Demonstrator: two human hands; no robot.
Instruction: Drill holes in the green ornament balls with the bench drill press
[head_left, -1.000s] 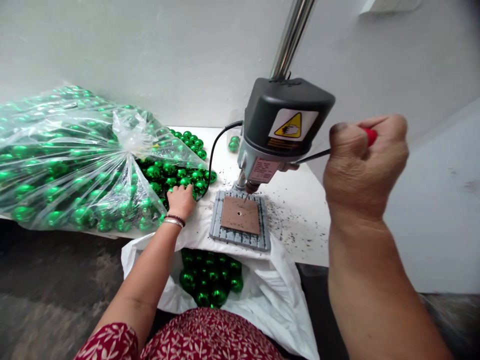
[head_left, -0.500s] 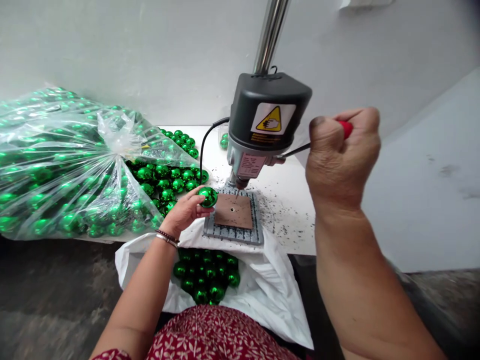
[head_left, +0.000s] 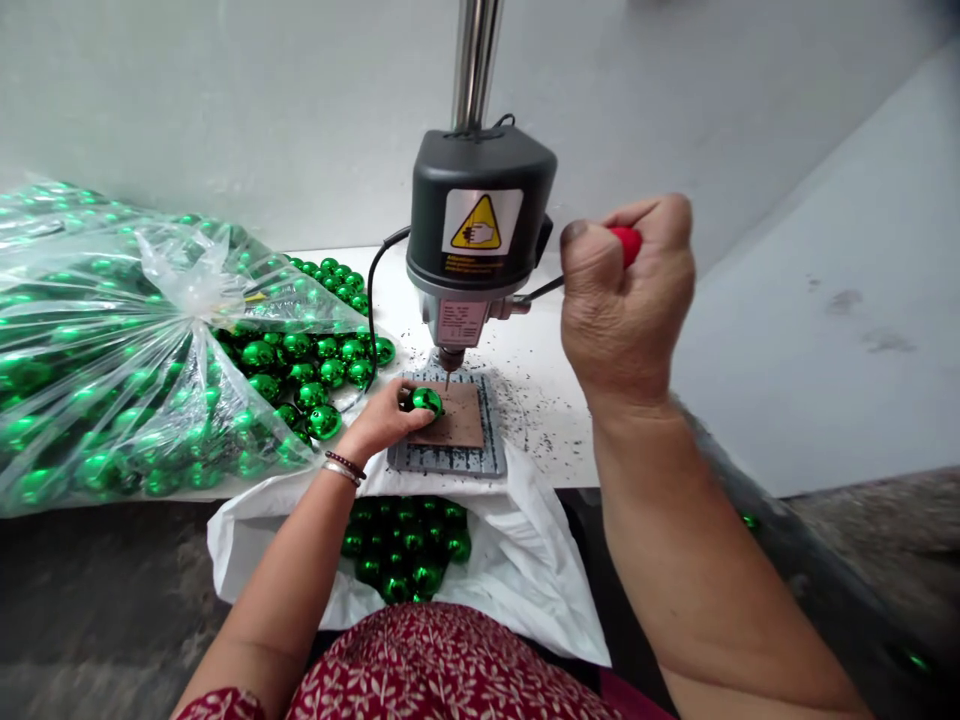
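Observation:
A shiny green bauble is pinched in the fingers of my left hand, over the brown board on the drill press base. Just above and right of the bauble, apart from it, points the thin bit of the drill press. My right hand is wrapped round the red knob of the press's feed lever. The board's hole is out of sight behind the bauble and fingers.
At the left lies a tied clear plastic bag full of green baubles, with loose baubles beside it. A white sack holding more baubles hangs at the table's front edge. Dark shavings litter the white table. A black cable curves left of the press.
My left hand has carried the bauble rightward from the board's left edge to over the board, nearer the bit. My right hand keeps its hold on the lever knob. The view has shifted.

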